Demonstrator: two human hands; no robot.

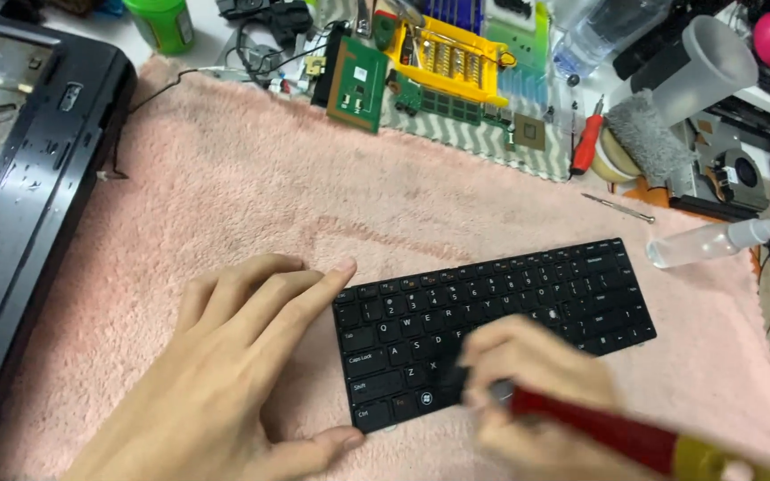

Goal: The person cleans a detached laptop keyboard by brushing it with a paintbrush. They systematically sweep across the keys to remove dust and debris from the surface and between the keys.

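One black laptop keyboard (pixel 496 325) lying near the front right corner of the pink towel (pixel 225 178), pinned at its left end by the spread left hand (pixel 242 356). Right hand (pixel 528 392) pinching a red-handled brush (pixel 599 428) over the lower keys. Best done with light strokes along the rows, bracing hand flat. Spray bottle (pixel 715 242) beside the right edge.

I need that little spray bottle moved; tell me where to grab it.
Take the spray bottle around its clear barrel, coming from above. It lies on its side on the pink towel, nozzle pointing right, apart from the keyboard, so the round middle is free.
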